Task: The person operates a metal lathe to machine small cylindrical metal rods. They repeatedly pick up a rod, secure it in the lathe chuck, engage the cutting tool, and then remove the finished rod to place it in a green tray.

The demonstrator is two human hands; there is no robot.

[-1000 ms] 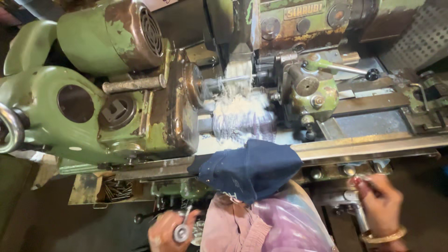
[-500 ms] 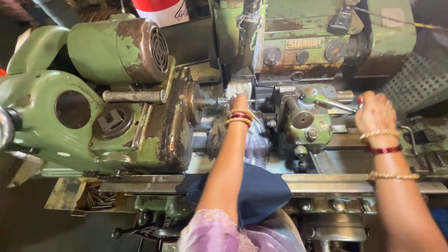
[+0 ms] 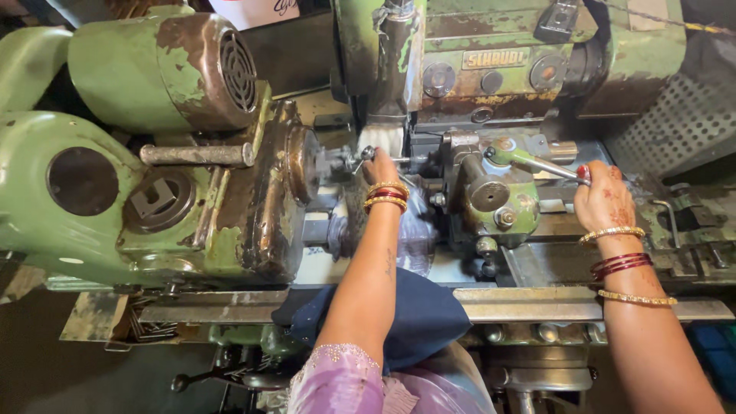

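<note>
lathe, old and green with worn, rusted paint, fills the view; its far left and right ends are cut off by the frame. the small metal part held at the spindle is hard to make out, half hidden by the left hand and by white liquid pouring down behind it. a dark blue cloth lies over the front rail and hides the rail beneath it. the green tool block stands between the two hands. the left hand reaches to the part, fingers bent close at it; whether they grip it cannot be told. the right hand is closed on the slim metal lever, at its outer end.
</note>
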